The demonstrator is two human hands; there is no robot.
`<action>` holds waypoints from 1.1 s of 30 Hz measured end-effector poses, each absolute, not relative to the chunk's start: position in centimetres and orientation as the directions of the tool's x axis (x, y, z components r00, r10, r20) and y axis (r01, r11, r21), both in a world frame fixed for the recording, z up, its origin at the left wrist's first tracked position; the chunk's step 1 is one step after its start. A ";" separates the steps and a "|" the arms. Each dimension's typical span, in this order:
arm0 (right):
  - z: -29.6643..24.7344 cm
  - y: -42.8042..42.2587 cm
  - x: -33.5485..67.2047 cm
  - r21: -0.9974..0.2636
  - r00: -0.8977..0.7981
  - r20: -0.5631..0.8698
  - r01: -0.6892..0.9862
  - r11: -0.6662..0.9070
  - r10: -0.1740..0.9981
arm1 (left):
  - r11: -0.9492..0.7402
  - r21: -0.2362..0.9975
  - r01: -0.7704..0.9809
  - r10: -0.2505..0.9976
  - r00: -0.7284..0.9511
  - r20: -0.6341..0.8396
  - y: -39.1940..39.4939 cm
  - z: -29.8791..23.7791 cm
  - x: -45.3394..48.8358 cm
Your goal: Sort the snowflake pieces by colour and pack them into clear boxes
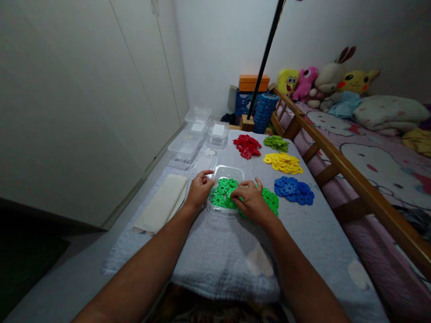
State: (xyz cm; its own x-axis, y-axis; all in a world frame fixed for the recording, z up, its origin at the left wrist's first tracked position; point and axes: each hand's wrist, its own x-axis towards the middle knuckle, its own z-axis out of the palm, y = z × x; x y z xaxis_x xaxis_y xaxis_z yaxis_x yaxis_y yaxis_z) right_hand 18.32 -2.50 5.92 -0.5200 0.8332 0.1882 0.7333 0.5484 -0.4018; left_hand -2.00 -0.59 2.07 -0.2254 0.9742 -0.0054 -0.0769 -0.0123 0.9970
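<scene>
Your left hand grips the left rim of the clear box, thumb and fingers curled on its near corner. Your right hand lies palm down across the box's right edge, fingers bent over the green pieces. Its back hides the fingertips, so I cannot tell whether it is pinching any.

Many green pieces lie in the box, filling its near half, and a smaller green heap sits just right of it on the surface. So, by my reading, green is partly boxed and partly loose.

Further right of the box lies the blue pile. Beyond the box are the yellow pile, the red pile and the lime pile, all loose. Beyond and to its left stand empty tubs.
</scene>
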 end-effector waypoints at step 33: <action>3.2 -0.1 23.3 -0.519 -0.269 0.157 0.796 0.311 0.950 | -0.031 0.997 -0.073 0.967 -0.255 0.012 -0.7 2.3 -2.2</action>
State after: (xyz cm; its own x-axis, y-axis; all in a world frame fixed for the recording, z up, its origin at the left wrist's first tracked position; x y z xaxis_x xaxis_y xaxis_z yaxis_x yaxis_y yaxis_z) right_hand 23.33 -0.07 3.24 -0.2689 0.9503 0.1571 0.7959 0.3111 -0.5195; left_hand -2.19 -0.65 2.29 -0.2550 0.9669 0.0118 -0.0731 -0.0314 0.9968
